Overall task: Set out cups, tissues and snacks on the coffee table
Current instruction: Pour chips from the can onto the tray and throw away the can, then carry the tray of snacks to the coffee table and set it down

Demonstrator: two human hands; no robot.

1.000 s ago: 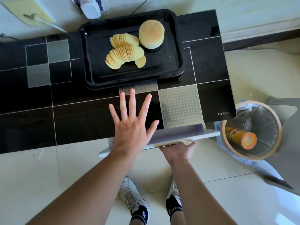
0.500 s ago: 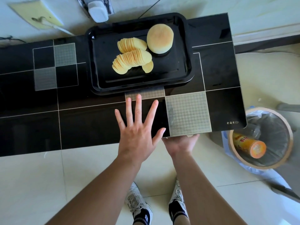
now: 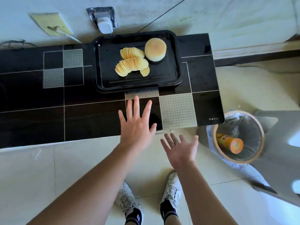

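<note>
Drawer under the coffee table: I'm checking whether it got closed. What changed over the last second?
The drawer slid in and is now out of sight. The right hand let go and hangs open, clear of the table edge. The left hand stays spread on the tabletop; tray and snacks unchanged.

Left hand point(image 3: 136, 127) flat with fingers point(image 3: 136, 106) spread, right hand point(image 3: 181, 147) open, empty

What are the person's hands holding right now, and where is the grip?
Nothing. The left hand lies flat on the coffee table; the right hand is spread open, empty, below the table's edge.
</note>
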